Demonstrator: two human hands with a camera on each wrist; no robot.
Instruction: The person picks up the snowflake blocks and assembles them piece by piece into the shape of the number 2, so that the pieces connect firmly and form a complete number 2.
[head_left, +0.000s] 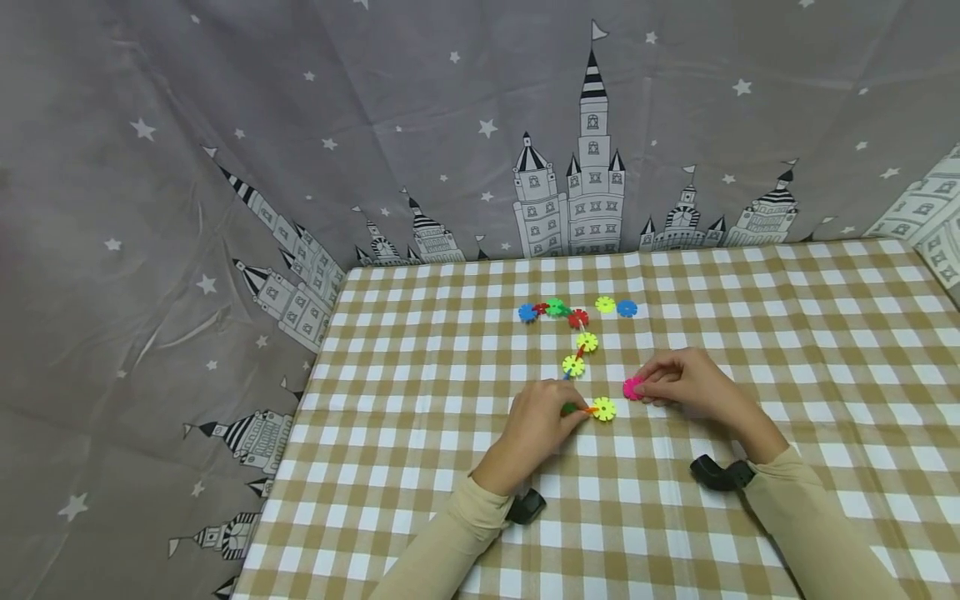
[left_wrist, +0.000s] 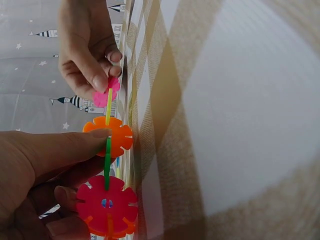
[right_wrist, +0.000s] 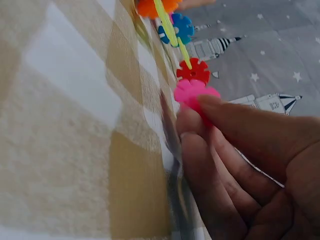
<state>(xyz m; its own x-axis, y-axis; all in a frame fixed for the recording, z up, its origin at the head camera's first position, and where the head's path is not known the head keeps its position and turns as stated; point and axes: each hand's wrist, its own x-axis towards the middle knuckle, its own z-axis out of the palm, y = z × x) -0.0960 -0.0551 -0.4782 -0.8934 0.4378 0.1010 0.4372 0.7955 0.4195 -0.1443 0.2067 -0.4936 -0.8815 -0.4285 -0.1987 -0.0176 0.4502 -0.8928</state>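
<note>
My left hand [head_left: 536, 423] pinches an orange notched flower disc [left_wrist: 121, 137] between thumb and fingers. That disc belongs to a chain: a yellow disc [head_left: 604, 409] slots in on its right side, and a green disc [left_wrist: 107, 165] joins it to a reddish-pink disc [left_wrist: 102, 197] nearer the palm. To the right, my right hand [head_left: 693, 387] holds a bright pink disc [right_wrist: 192, 91] by its edge, thumb against fingers. In the head view this pink disc lies a short gap from the yellow one. Left fingers hide part of the chain.
From the left hand the chain curves away across the checked cloth [head_left: 390, 467], through a yellow disc [head_left: 573, 366] and a red disc [head_left: 578, 318], to a blue disc [head_left: 528, 313]. A loose yellow disc [head_left: 605, 305] and blue disc [head_left: 627, 309] lie farther back. A grey castle-print curtain [head_left: 420, 125] hangs behind.
</note>
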